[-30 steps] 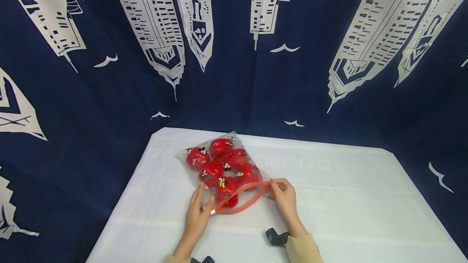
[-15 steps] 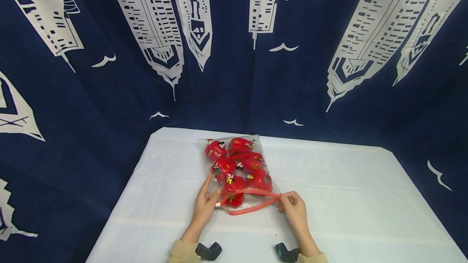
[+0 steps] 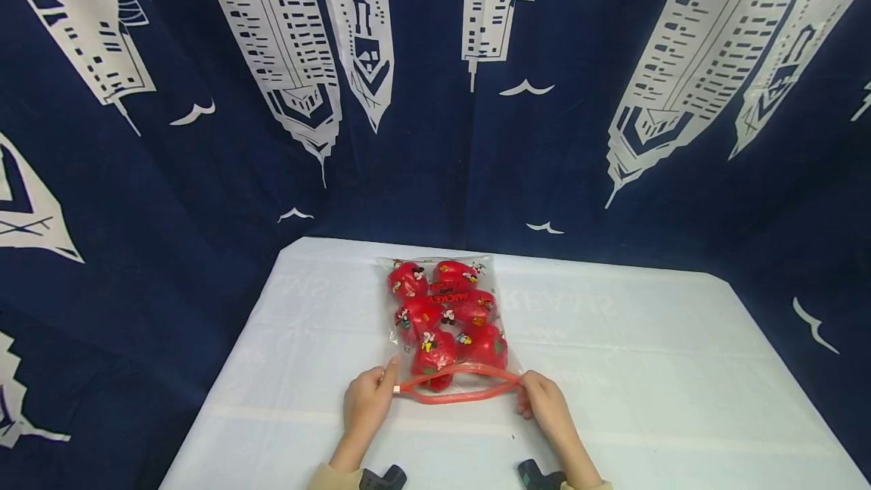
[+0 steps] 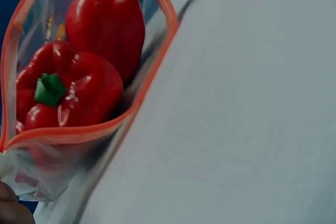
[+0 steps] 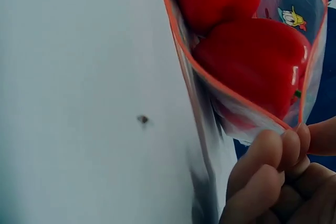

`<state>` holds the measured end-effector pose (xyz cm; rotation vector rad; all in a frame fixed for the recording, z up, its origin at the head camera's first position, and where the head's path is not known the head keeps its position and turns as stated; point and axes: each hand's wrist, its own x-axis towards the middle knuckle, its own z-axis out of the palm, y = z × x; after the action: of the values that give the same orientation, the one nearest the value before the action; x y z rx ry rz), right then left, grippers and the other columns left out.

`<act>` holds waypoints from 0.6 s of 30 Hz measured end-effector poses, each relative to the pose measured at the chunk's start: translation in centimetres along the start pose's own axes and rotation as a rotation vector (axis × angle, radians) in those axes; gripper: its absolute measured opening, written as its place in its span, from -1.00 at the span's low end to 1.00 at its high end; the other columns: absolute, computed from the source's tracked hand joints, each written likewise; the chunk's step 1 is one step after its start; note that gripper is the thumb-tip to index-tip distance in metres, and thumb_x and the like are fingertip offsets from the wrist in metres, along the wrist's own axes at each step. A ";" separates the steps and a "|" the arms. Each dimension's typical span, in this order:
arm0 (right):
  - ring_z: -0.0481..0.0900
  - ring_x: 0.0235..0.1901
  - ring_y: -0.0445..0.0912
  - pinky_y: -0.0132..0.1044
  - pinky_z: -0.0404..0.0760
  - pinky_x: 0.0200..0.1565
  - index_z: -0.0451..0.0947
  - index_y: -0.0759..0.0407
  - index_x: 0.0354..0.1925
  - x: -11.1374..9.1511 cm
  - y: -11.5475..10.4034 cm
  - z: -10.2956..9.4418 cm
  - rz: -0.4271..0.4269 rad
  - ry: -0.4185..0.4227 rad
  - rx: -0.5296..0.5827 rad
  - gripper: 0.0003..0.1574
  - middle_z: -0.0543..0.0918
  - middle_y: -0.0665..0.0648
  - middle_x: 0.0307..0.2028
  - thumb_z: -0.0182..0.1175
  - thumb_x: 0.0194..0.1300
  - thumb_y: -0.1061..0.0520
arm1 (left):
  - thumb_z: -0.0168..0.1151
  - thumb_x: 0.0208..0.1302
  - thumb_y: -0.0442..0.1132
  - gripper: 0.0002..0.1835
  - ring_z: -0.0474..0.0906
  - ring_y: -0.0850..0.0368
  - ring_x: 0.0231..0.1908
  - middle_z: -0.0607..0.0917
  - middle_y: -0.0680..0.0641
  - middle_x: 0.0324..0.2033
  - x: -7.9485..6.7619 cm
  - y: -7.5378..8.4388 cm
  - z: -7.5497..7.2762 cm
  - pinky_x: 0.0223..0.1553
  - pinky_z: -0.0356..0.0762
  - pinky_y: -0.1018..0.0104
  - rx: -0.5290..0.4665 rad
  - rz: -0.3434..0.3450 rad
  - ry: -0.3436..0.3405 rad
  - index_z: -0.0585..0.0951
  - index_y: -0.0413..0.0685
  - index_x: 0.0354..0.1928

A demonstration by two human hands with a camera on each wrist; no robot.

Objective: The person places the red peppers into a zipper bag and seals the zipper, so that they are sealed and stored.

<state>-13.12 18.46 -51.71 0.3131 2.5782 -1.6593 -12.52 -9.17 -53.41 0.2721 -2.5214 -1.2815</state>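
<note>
A clear zip bag (image 3: 401,340) with cartoon prints lies on the table, holding several red bell peppers (image 3: 485,345). Its orange zip rim gapes toward me, a white slider (image 3: 397,389) at the left end. My left hand (image 3: 365,404) grips the left corner by the slider; only part of its fingers (image 4: 14,207) shows in the left wrist view. At the opposite corner my right hand (image 3: 547,404) pinches the rim between thumb and fingers. Through the open mouth, the left wrist view shows a pepper with a green stem (image 4: 50,89) in front of another pepper (image 4: 107,30).
The white-covered table (image 3: 646,376) spreads out on both sides of the bag. Behind it hangs a dark blue curtain (image 3: 422,187) printed with white buildings. Dark devices sit at the left wrist (image 3: 384,478) and the right wrist (image 3: 539,475). A small dark speck (image 5: 143,119) lies on the cloth.
The bag has shifted right and turned from slanted to nearly straight, both hands moving with it. My left fingers, earlier stretched along the bag's side, are now curled at its corner.
</note>
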 end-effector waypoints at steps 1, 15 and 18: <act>0.41 -0.69 -0.10 -0.33 0.45 -0.63 0.39 0.25 -0.61 0.0 0.0 -0.1 -0.005 -0.003 -0.008 -0.66 0.44 0.06 -0.72 -0.15 0.25 0.19 | 0.13 0.30 0.01 -0.43 -0.01 0.30 -0.77 0.11 0.20 -0.86 -0.1 0.0 -0.1 -0.71 -0.06 0.42 -0.019 -0.001 0.005 0.19 0.07 -0.83; 0.43 -0.61 -0.10 -0.34 0.45 -0.55 0.44 0.30 -0.51 0.5 0.4 -0.1 0.044 0.063 0.139 -0.65 0.49 0.07 -0.65 -0.12 0.32 0.15 | 0.13 0.32 -0.06 -0.43 0.02 0.30 -0.77 0.13 0.20 -0.88 0.9 -0.1 -1.3 -0.73 -0.05 0.46 -0.330 -0.090 0.072 0.19 -0.02 -0.81; 0.44 -0.59 -0.12 -0.36 0.45 -0.53 0.44 0.35 -0.44 0.7 0.2 0.1 0.096 0.064 0.255 -0.66 0.48 0.07 -0.61 -0.14 0.32 0.15 | 0.11 0.34 -0.05 -0.43 0.06 0.28 -0.79 0.17 0.18 -0.90 1.1 0.2 -1.3 -0.74 -0.02 0.47 -0.442 -0.127 0.065 0.22 -0.05 -0.80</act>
<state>-13.72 18.59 -52.06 0.5018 2.3506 -1.9741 -13.14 -10.41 -52.30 0.3669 -2.1217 -1.8006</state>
